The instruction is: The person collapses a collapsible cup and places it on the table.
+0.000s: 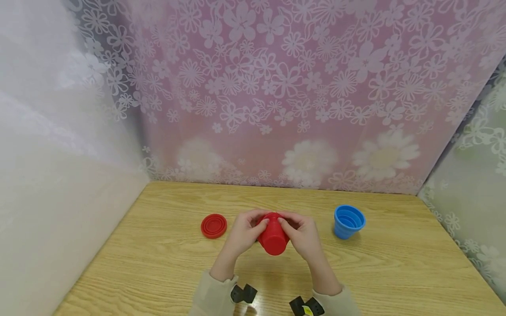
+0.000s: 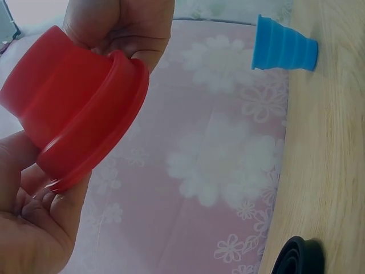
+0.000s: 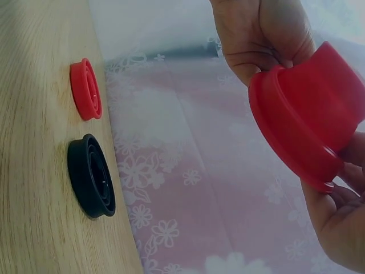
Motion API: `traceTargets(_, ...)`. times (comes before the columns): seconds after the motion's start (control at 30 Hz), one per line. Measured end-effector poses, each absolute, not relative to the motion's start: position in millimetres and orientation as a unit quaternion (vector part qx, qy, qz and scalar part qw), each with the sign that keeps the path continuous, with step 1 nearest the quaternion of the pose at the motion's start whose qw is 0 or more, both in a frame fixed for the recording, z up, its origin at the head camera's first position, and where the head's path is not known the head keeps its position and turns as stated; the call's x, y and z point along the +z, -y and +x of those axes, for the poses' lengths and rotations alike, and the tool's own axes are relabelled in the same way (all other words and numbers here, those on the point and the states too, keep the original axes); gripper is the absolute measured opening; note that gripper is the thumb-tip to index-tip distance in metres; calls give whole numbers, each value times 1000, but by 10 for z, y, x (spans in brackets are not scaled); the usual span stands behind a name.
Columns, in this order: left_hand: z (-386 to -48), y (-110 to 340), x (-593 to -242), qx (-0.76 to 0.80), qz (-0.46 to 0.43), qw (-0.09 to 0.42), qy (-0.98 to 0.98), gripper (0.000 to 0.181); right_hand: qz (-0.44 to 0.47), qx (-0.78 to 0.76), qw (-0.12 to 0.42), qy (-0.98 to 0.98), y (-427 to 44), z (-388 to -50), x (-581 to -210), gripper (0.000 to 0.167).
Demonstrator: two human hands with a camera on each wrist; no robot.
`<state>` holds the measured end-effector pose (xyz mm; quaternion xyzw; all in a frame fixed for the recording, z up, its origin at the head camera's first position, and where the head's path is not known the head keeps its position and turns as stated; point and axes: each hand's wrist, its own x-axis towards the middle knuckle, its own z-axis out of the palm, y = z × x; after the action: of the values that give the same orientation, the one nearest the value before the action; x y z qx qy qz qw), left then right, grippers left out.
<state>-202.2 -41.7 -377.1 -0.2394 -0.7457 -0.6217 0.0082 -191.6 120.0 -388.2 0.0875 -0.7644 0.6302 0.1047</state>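
Both hands grip a red collapsible cup above the table, its narrow base tilted toward me and its wide rim facing away. My left hand holds its left side, with the thumb on the wall and fingers at the rim. On the opposite side, my right hand pinches it the same way. Stepped folds show along the cup's wall, which stands partly or fully extended. The cup's inside is hidden.
A blue collapsible cup stands extended at the right. To the left lies a flattened red collapsible cup. A flattened black one rests on the wooden table, mostly hidden behind the hands in the head view. Floral curtains enclose the table.
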Motion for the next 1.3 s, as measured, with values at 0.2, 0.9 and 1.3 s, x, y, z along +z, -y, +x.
traceTargets(0.2, -2092, 413, -3875, -594, -238, 30, 768, 20, 89, 610, 129, 777, -1175, -1921, -3890, 18)
traceTargets(0.9, -2027, 477, -3704, -683, -231, -61, 690, 25, 60, 711, 85, 696, -1214, -1941, -3824, 23)
traceTargets(1.3, -2116, 501, -3875, -719, -216, -73, 657, 21, 158, 738, -25, 655, -1328, -1936, -3877, 38)
